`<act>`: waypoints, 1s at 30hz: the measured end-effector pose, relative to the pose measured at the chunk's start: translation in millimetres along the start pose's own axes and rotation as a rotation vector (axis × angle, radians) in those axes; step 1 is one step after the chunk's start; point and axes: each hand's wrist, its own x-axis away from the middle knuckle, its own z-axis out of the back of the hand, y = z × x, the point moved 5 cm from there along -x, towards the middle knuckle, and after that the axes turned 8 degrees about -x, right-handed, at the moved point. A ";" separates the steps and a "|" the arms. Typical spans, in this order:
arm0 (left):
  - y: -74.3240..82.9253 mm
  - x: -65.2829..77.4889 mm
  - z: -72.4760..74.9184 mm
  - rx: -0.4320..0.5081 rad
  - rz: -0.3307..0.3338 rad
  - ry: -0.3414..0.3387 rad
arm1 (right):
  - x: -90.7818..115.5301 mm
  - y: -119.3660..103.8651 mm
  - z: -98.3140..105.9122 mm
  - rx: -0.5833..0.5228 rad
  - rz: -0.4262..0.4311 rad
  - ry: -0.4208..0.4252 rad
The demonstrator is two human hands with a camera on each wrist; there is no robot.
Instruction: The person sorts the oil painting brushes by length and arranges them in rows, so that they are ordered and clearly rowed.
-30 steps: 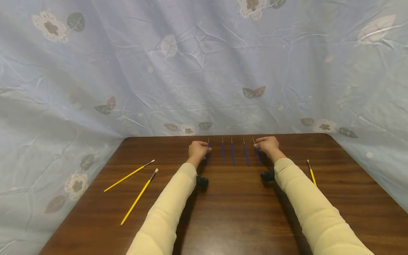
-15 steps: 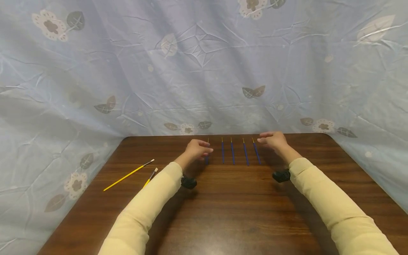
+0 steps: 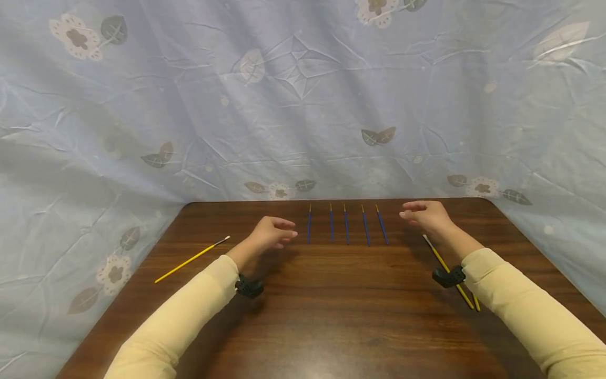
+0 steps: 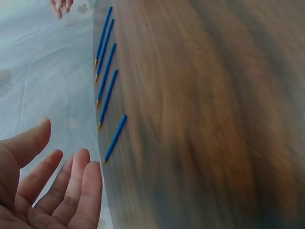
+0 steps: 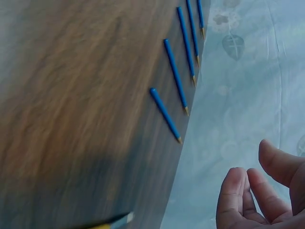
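Observation:
Several thin blue paintbrushes lie in a spaced row near the table's far edge, golden tips pointing away from me; the leftmost blue paintbrush stands nearly straight, the rightmost blue paintbrush slants. To the left of the row hovers my left hand, its fingers loosely bent with nothing in them; the left wrist view shows the palm and spread thumb. My right hand is held in the air right of the row, also holding nothing. Below it lies a yellow paintbrush, partly covered by the wrist device.
Another yellow paintbrush lies at the left of the brown wooden table. The handle end of a further yellow paintbrush shows beside my right sleeve. A flowered pale cloth hangs behind the table.
Both hands have drawn away from the outer blue paintbrushes, the left hand leftward and the right hand rightward. The blue row stays in place. Yellow paintbrushes on the right have come into view.

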 end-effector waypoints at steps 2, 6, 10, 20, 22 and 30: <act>-4.4 6.7 6.5 -0.003 0.000 0.007 | 6.2 0.3 5.0 0.019 0.023 0.008; -14.5 19.8 17.8 0.007 0.017 0.007 | 18.4 2.6 15.3 0.053 0.055 0.045; -20.7 33.6 27.7 0.025 0.020 0.019 | 30.5 5.2 23.8 0.099 0.079 0.074; -37.4 65.5 48.0 0.036 0.010 0.069 | 55.9 20.2 31.4 0.224 0.147 0.111; -42.7 72.0 50.7 0.043 -0.002 0.071 | 60.6 24.8 29.5 0.248 0.149 0.121; -63.5 99.7 62.4 0.081 0.012 0.181 | 75.6 45.1 26.7 0.256 0.132 0.156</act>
